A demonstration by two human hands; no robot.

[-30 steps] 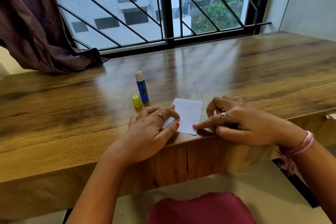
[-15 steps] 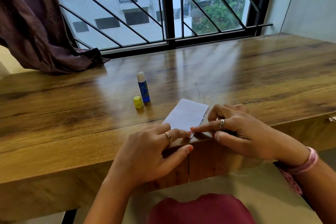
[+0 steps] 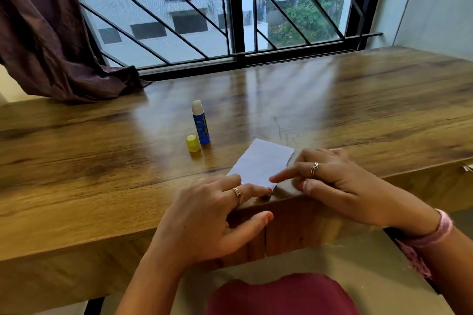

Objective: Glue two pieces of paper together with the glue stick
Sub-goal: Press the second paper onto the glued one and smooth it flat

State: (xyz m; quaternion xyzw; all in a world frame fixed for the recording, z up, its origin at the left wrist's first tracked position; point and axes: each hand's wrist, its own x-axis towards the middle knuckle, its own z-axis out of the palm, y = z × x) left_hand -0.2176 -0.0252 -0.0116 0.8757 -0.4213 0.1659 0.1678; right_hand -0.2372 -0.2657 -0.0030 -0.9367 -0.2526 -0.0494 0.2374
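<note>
Both hands sit at the near edge of the table (image 3: 102, 161). On my left hand (image 3: 210, 217) the straight fingers press the near corner of the white paper (image 3: 261, 163), thumb hanging over the table's front edge. On my right hand (image 3: 332, 181) the forefinger is stretched out, its tip on the paper's near right edge, the other fingers curled under; neither hand grips anything. Whether one sheet or two lies there, I can't quite make out. Well behind the paper the glue stick (image 3: 200, 123) stands upright, uncapped, with its yellow cap (image 3: 192, 143) just beside it.
</note>
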